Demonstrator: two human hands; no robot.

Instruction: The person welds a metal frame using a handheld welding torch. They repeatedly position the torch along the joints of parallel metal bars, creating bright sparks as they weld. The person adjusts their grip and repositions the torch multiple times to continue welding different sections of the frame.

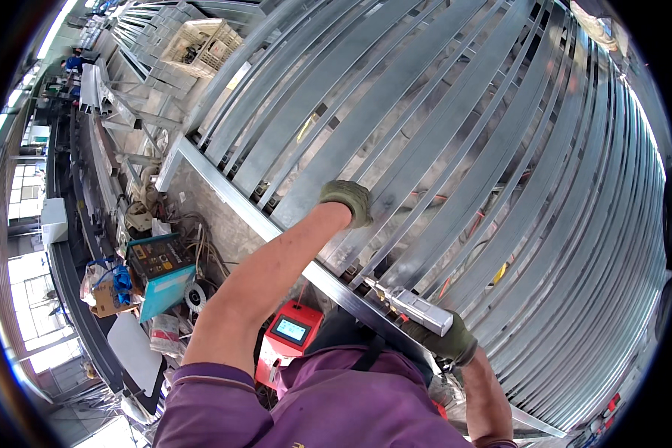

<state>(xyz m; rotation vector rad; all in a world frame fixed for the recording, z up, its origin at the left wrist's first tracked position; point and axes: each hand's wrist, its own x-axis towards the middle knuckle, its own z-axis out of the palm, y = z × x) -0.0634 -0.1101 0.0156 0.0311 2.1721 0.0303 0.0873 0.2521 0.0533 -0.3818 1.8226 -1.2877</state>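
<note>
My left hand [349, 200], in a green work glove, lies on the rack of long grey metal bars, its fingers curled down over the edge of a wide flat bar [384, 112]. The fingertips are hidden under the glove's back. Close to the near rail [250, 216] of the frame, my right hand [453, 341], also gloved, is wrapped round a silver hand-held welding gun [420, 309]. The gun's narrow nozzle points left toward the bar ends at that rail. Most of its grip is covered by the glove.
A red machine [295, 328] with a lit screen stands just below the rail. To the left are a teal control box [164, 272], loose cables [210, 246] and a white board [136, 347]. A beige plastic crate [201, 46] sits beyond the frame; a distant person [75, 61] is at far left.
</note>
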